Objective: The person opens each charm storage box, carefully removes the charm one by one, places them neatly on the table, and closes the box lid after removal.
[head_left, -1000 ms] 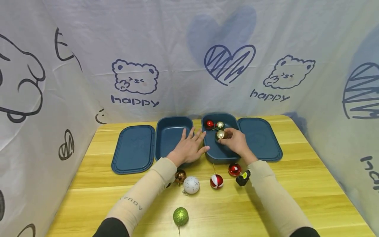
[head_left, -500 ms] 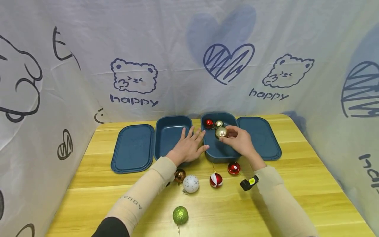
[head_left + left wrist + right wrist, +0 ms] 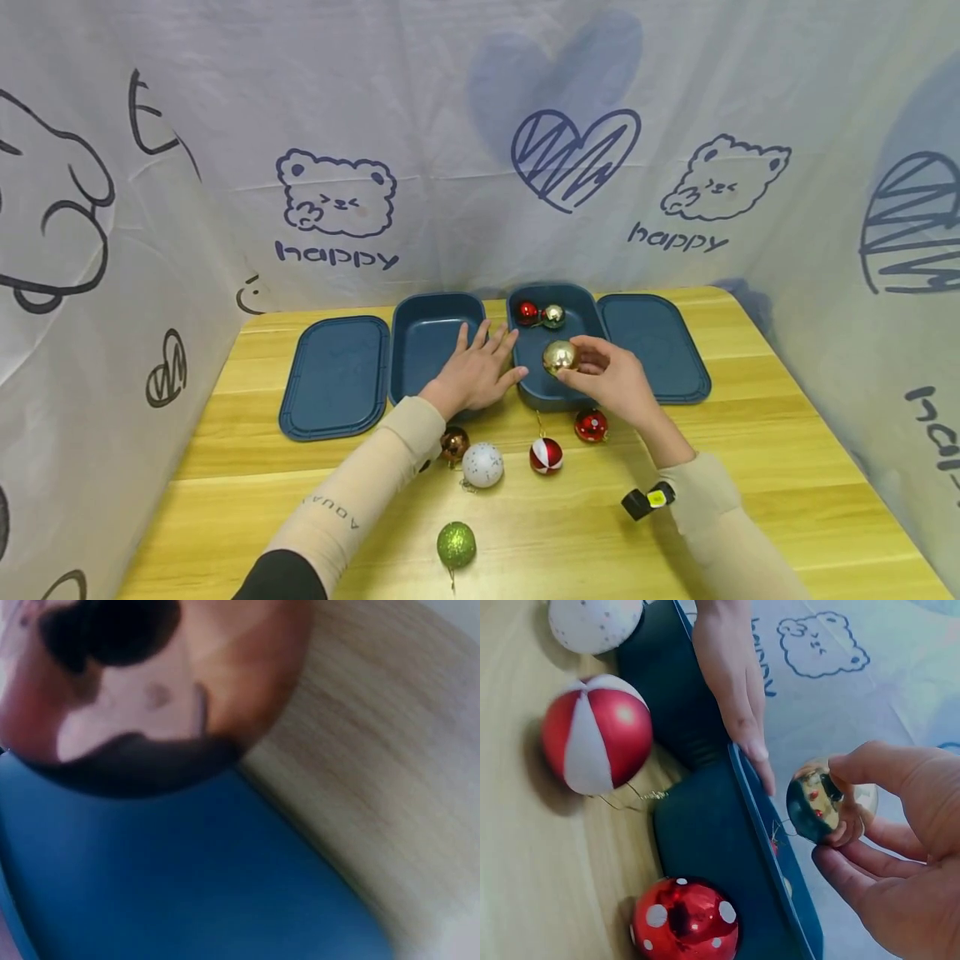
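Note:
My right hand (image 3: 611, 379) pinches a shiny gold Christmas bauble (image 3: 560, 357) between thumb and fingers, above the right blue box (image 3: 551, 398). In the right wrist view a thin wire loop hangs from the gold bauble (image 3: 821, 802). A small red bauble (image 3: 527, 313) and a small gold bauble (image 3: 553, 316) lie at the back of that box. Fingers spread, my left hand (image 3: 476, 375) lies across the near corner of the left blue box (image 3: 400, 367) and reaches toward the right box's rim. Near its wrist is a copper bauble (image 3: 454, 445), which looms in the left wrist view.
Before the boxes lie a white speckled bauble (image 3: 483, 465), a red-and-white bauble (image 3: 546, 456), a red dotted bauble (image 3: 592, 426) and a green glitter bauble (image 3: 456, 545). Blue lids (image 3: 335, 379) (image 3: 654, 348) flank the boxes on the wooden table (image 3: 765, 467). Printed cloth surrounds it.
My right hand has lifted the gold bauble from inside the right box and drawn it back toward me. The left hand stays in place.

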### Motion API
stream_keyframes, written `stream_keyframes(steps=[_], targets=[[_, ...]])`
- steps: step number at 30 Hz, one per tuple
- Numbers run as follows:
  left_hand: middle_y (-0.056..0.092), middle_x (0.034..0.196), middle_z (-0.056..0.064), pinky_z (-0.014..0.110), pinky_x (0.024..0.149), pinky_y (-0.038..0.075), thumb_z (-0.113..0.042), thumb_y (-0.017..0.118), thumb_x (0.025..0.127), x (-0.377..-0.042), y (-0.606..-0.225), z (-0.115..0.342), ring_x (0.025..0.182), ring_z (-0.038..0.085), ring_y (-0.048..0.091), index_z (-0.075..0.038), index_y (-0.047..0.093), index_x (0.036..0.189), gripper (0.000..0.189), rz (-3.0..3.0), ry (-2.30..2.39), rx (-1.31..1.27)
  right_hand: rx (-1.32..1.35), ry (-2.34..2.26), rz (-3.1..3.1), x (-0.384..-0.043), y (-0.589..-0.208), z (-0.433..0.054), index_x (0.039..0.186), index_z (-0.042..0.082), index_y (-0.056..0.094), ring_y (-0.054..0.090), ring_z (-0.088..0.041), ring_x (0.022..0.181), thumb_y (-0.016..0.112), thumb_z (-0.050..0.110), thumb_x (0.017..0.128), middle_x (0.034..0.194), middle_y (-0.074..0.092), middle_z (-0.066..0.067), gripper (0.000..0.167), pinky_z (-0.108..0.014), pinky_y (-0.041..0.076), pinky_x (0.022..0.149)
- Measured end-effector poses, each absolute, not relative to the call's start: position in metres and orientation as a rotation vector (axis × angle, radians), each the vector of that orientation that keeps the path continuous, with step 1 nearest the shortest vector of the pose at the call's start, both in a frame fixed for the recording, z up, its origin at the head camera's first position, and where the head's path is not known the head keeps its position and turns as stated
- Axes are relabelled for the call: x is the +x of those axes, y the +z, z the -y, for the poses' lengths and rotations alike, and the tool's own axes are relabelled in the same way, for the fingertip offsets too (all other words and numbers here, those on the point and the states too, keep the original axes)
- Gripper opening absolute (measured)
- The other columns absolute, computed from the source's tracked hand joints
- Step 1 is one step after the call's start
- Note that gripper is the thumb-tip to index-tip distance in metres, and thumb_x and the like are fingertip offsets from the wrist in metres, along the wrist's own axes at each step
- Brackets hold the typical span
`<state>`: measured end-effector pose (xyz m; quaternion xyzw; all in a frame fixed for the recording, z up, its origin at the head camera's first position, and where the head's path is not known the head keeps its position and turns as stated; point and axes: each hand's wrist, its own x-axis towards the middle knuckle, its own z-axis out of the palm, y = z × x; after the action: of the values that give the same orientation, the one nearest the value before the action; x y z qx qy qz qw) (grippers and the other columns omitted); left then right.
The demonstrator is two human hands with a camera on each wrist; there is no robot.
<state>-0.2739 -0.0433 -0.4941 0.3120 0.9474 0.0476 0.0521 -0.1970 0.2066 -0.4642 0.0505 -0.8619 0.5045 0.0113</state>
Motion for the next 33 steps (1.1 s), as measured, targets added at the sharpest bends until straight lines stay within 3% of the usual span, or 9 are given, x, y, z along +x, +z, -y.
stream_keyframes(steps=[11,18,25,33], targets=[[0.013,0.178,0.010,0.066,0.131,0.000,-0.067,0.022,0.110,-0.275,-0.497,0.043,0.166,0.038,0.003,-0.017,0.014,0.172,0.080,-2.880,0.156,0.948,0.304,1.677,2.650,-0.164,-0.459,-0.198,0.144,0.005,0.061,0.068,-0.032,0.123,0.085,0.017,0.091,0.136,0.069,-0.017,0.060,-0.036,0.059,0.102],[0.013,0.178,0.010,0.066,0.131,0.001,-0.068,0.021,0.109,-0.276,-0.498,0.043,0.166,0.038,0.005,-0.018,0.012,0.172,0.081,-2.888,0.137,0.944,0.359,1.794,2.625,-0.148,-0.461,-0.191,0.144,0.004,0.062,0.068,-0.033,0.125,0.086,0.014,0.090,0.137,0.067,-0.018,0.060,-0.033,0.059,0.102],[0.015,0.178,0.012,0.067,0.131,0.002,-0.067,0.022,0.109,-0.275,-0.500,0.043,0.165,0.039,0.007,-0.017,0.015,0.172,0.080,-2.891,0.163,0.956,0.428,1.834,2.613,-0.128,-0.473,-0.185,0.141,0.003,0.063,0.068,-0.031,0.122,0.088,0.014,0.088,0.133,0.069,-0.017,0.060,-0.043,0.058,0.104],[0.016,0.178,0.013,0.068,0.130,0.005,-0.066,0.023,0.110,-0.276,-0.501,0.044,0.166,0.038,0.005,-0.016,0.015,0.172,0.080,-2.900,0.173,0.976,0.569,1.864,2.595,-0.109,-0.490,-0.173,0.138,0.000,0.065,0.071,-0.017,0.114,0.089,0.013,0.086,0.130,0.070,-0.018,0.059,-0.032,0.060,0.099]])
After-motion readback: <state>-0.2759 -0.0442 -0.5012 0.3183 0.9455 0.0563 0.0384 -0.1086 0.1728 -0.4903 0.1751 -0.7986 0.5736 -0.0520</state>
